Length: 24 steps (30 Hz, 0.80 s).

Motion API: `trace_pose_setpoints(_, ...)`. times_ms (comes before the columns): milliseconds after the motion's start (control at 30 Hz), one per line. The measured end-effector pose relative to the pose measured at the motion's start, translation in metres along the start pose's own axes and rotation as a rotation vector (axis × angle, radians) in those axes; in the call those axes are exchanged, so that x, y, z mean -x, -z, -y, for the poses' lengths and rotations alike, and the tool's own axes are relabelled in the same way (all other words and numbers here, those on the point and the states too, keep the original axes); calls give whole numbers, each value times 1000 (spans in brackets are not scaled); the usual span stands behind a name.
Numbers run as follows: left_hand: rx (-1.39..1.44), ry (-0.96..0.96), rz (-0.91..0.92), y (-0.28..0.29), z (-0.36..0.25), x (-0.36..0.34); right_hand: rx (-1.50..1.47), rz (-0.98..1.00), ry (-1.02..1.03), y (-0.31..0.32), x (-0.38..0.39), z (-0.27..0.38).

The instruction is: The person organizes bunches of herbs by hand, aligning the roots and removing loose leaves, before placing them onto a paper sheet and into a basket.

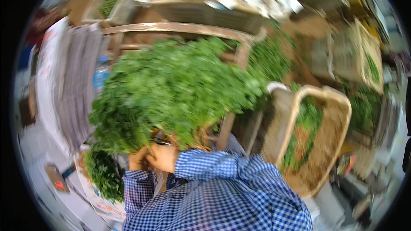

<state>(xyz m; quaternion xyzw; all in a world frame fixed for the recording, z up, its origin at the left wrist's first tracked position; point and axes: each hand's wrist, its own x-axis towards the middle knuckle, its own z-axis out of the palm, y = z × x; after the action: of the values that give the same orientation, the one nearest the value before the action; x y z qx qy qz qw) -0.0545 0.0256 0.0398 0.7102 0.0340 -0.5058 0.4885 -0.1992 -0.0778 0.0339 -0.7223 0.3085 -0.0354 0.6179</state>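
My left hand (138,160) is closed round the stems of a bunch of leafy greens (124,130) that looks like coriander. My right hand (164,157) presses close against it, fingers curled; whatever it grips is hidden and blurred. A small dark object (159,137) with a shiny edge shows just beyond the right hand's knuckles, its kind unclear. In front of both hands a large heap of the same greens (180,77) covers a wooden frame (180,28), its pale stems and roots pointing toward me.
Left of the heap stand a bottle with a blue label (101,75) and stacked folded paper (70,85). Dark greens (102,175) lie beside my left forearm. To the right is a muddy crate (276,124) holding more greens. A paper-covered crate (192,10) stands beyond the frame.
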Motion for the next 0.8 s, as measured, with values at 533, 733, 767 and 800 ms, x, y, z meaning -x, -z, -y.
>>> trace_pose_setpoints(533, -495, -56, -64, 65, 8, -33, 126, 117, 125, -62, -23, 0)
trace_pose_setpoints(733, -919, -115, -278, 114, 30, -51, -15, 10, 60, -47, -16, 8)
trace_pose_setpoints(767, -735, -23, -193, 133, 27, -59, -20, -2, 58, -45, -15, 7)
trace_pose_setpoints(800, -540, 52, -107, 158, 21, -67, -20, -16, 55, -44, -13, 6)
